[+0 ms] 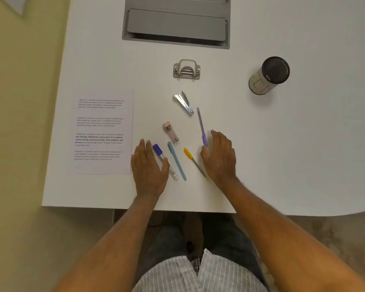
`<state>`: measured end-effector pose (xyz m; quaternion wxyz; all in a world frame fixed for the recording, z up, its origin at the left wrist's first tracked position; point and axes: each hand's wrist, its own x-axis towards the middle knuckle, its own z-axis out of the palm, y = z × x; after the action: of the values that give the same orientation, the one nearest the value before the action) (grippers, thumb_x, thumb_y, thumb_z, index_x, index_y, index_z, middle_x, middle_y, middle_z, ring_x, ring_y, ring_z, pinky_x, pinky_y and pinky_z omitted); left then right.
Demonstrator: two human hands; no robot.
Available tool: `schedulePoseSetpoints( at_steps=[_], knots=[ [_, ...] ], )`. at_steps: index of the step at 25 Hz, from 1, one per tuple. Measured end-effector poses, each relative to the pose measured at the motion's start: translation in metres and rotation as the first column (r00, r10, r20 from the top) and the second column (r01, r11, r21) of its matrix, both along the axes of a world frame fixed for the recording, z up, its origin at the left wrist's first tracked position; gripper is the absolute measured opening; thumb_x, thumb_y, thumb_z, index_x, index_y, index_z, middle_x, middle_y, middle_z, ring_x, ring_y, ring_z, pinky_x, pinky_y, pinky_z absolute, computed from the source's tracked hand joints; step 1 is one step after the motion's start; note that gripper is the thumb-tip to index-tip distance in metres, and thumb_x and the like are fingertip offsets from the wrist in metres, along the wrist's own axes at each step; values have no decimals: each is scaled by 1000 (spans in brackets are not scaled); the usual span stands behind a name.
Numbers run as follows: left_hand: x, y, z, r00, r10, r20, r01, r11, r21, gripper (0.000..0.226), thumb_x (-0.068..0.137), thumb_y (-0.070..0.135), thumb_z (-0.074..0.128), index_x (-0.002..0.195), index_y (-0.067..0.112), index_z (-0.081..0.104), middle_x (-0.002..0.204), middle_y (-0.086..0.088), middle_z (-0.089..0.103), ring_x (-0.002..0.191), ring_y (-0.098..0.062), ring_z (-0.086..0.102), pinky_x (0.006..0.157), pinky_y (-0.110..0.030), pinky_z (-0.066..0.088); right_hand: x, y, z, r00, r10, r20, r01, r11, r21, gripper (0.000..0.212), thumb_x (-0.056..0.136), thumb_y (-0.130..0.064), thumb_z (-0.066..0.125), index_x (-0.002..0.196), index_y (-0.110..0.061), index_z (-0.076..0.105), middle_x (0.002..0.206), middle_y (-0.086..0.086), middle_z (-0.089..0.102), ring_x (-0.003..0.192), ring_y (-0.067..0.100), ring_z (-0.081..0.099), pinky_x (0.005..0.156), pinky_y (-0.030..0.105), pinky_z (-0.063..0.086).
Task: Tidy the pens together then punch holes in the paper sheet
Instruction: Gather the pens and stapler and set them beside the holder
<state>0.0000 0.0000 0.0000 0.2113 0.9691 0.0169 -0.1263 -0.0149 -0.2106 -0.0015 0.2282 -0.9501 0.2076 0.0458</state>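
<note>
your left hand (pixel 149 167) lies flat and open on the white table (pixel 282 144), fingers together and pointing away from you, gripping nothing. its thumb side touches the blue-capped marker (pixel 164 161), which lies slanted with its cap at the far end. your right hand (pixel 218 154) is open too, palm turned inward toward the pens, holding nothing. its inner edge is against the near end of the purple pen (pixel 201 127), which runs away from you toward the stapler (pixel 184 102), and the tip end of the yellow-capped pen (pixel 193 161) lies just beside the heel of that hand.

between your two hands lie the marker, the light blue pen (pixel 176 163) and the yellow-capped pen, close to one another but not touching, each slanted the same way. a small pink and clear case (pixel 170 131) sits just beyond the light blue pen.

the paper sheet (pixel 103 131), printed with blocks of text, lies flat to the left of your left hand, its near right corner just beside that hand. the metal hole punch (pixel 186 69) stands farther back, beyond the stapler and well apart from the sheet. a cylindrical pen holder (pixel 269 75) with a dark opening lies tipped on its side, far right. a grey cable tray (pixel 176 22) is set into the table at the far edge.
</note>
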Motion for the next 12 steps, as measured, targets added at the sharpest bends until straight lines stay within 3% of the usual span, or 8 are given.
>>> schedulePoseSetpoints(
  at_steps=[4,7,9,12],
  knots=[
    [9,-7,-6,979,202,15,-203,979,13,61,94,48,65,140,11,48,141,-12,52,127,-31,50,103,-45,41,20,-2,-11,994,-110,17,109,993,46,42,96,-43,67,128,-18,57,122,2,64,104,19,61,83,30,55],
    [17,-14,-9,965,260,0,-260,965,31,50,91,53,67,117,12,56,118,-9,57,106,-25,51,87,-37,38,28,-8,-18,989,-147,-20,148,988,52,31,94,-47,69,107,-20,57,101,-2,63,89,17,58,69,30,53],
    [19,-15,-14,961,273,-38,-271,961,53,44,93,54,65,108,14,58,112,-7,57,99,-20,45,85,-34,33,28,-12,-20,987,-153,-39,156,985,71,27,96,-47,67,96,-22,56,92,-4,61,83,17,58,62,27,47],
    [19,-18,-19,951,300,-72,-298,954,36,38,96,49,63,107,14,60,112,-7,59,96,-15,39,87,-33,30,31,-16,-21,984,-171,-57,177,977,121,26,97,-45,66,87,-24,56,84,-6,61,77,18,60,60,30,51]
  ],
)
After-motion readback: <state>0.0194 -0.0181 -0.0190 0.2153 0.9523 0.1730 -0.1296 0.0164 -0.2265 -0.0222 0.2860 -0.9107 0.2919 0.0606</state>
